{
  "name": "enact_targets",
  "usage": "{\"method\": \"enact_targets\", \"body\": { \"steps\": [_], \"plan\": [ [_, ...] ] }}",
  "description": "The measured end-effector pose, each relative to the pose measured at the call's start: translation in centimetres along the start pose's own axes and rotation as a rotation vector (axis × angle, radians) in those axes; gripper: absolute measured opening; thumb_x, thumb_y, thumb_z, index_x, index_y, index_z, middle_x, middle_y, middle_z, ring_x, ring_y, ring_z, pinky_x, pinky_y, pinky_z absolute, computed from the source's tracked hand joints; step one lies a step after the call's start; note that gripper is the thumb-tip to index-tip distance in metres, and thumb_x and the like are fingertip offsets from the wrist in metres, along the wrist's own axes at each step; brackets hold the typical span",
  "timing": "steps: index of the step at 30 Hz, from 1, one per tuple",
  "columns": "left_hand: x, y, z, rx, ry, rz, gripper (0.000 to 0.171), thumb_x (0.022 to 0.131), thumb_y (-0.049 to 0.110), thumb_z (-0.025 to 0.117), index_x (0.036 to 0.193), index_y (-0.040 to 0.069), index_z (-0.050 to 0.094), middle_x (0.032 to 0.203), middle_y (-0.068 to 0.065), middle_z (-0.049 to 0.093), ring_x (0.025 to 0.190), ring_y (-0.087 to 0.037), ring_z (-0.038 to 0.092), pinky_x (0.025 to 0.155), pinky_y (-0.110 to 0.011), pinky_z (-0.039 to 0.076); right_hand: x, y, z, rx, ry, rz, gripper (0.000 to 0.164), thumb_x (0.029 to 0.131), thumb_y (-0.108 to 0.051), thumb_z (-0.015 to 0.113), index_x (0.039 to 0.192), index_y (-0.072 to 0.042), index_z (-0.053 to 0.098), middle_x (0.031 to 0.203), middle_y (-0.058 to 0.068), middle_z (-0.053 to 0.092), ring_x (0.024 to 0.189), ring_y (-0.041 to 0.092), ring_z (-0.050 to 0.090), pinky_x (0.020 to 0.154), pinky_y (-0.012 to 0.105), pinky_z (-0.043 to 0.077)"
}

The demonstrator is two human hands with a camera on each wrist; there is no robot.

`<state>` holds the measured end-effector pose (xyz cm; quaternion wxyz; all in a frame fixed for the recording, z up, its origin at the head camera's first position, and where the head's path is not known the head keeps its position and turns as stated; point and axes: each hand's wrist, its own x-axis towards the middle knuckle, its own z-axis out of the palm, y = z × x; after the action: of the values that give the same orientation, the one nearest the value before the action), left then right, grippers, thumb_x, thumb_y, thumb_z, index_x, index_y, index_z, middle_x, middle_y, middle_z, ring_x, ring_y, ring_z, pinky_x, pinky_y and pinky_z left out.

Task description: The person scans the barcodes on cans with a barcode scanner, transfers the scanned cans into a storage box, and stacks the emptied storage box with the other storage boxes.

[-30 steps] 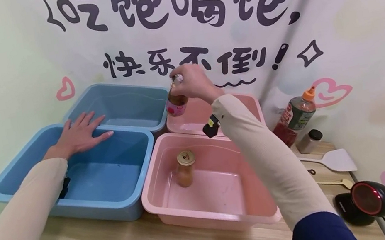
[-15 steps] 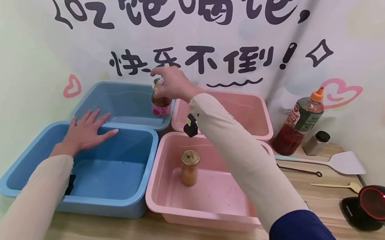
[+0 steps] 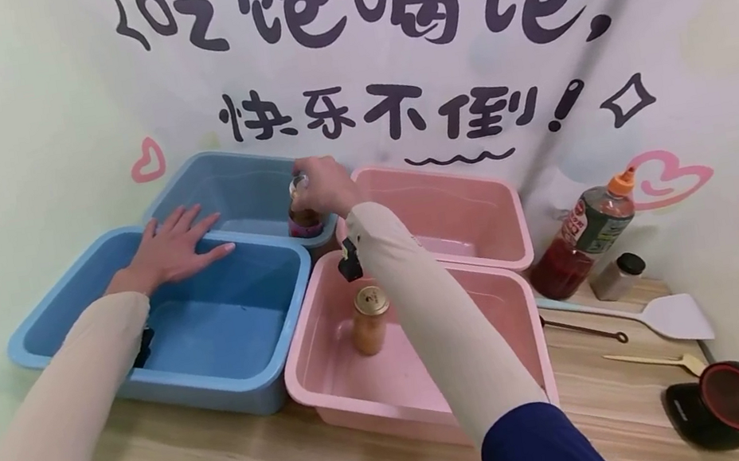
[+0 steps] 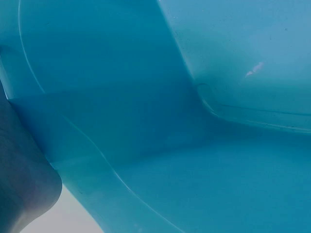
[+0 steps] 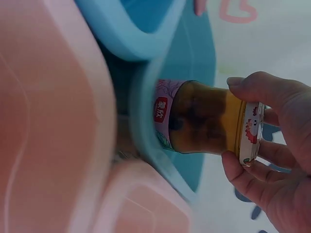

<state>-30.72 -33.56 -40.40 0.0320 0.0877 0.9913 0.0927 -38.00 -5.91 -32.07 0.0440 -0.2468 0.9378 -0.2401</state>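
Jar (image 3: 305,223), base hidden by the rim of the back blue tub (image 3: 236,189), was upper centre below the right hand (image 3: 327,183), which pinched its top; left hand (image 3: 172,248) lay spread, upper left.

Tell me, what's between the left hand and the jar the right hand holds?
Just the rear blue tub, its visible stretch there bare, in the head view.
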Motion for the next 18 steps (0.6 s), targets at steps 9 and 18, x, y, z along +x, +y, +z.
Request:
{"method": "enact_targets", "body": {
  "steps": [9, 18],
  "plan": [
    [-0.2, 0.1, -0.1, -0.014, 0.020, -0.006, 0.085, 0.095, 0.063, 0.047, 0.158, 0.010, 0.027, 0.165, -0.027, 0.015, 0.151, -0.051, 0.006, 0.116, -0.073, 0.000, 1.2, 0.3, 3.5, -0.009, -0.012, -0.001, 0.044, 0.087, -0.017, 0.075, 0.129, -0.014, 0.062, 0.113, 0.007, 0.066, 0.093, 0.021, 0.061, 0.082, 0.034, 0.053],
    [-0.2, -0.3, 0.0, -0.009, 0.034, 0.003, 0.086, 0.094, 0.065, 0.047, 0.157, 0.011, 0.029, 0.164, -0.026, 0.016, 0.151, -0.049, 0.007, 0.116, -0.074, 0.001, 2.1, 0.9, 5.3, -0.062, -0.031, 0.022, 0.048, 0.086, -0.021, 0.078, 0.131, -0.014, 0.063, 0.118, 0.008, 0.065, 0.099, 0.023, 0.060, 0.087, 0.036, 0.053]
  ]
}}
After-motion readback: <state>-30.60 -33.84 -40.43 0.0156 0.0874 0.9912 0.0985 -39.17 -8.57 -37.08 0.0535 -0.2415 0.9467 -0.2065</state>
